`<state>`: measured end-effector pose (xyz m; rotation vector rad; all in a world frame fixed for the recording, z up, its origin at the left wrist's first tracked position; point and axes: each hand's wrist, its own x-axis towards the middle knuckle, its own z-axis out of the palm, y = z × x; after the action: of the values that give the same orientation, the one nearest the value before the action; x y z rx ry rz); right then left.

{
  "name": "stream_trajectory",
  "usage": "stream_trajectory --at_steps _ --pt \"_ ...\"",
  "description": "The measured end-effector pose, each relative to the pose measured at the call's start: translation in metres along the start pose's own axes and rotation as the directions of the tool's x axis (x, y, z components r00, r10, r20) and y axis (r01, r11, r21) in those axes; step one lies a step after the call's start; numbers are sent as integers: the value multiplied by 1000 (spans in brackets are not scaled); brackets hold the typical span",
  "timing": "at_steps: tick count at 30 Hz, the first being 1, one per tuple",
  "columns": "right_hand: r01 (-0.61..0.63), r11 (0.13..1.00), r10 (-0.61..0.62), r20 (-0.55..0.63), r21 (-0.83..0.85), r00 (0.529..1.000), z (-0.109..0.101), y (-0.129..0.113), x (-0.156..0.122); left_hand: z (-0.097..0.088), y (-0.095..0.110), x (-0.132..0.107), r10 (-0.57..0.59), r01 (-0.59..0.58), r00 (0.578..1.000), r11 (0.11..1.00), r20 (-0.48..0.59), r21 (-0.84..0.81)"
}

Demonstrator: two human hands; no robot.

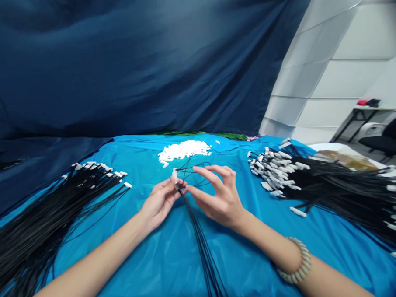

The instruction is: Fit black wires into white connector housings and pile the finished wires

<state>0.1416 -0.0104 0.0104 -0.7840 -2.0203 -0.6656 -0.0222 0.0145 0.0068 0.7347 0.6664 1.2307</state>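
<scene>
My left hand (161,200) pinches a white plastic connector (175,172) upright between thumb and fingers. From just below it a bundle of thin black wires (198,236) runs down across the blue cover toward me. Several loose wire ends (199,168) fan out to the right of the connector. Among these ends is my right hand (219,193), its fingers curved and apart; whether a fingertip touches a wire is unclear. Behind both hands lies a pile of small white connector housings (185,150).
On the left rests a large bundle of black wires (50,216) tipped with white connectors. A second wire bundle (337,192) with many white connectors lies on the right. Blue sheeting (150,264) covers the table, and a dark blue curtain (148,58) hangs behind it.
</scene>
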Motion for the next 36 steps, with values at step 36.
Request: stream_trajectory --at_steps 36 --pt "-543 613 644 35 575 764 -23 7 19 -2 -5 -2 32 -36 999 992 32 124"
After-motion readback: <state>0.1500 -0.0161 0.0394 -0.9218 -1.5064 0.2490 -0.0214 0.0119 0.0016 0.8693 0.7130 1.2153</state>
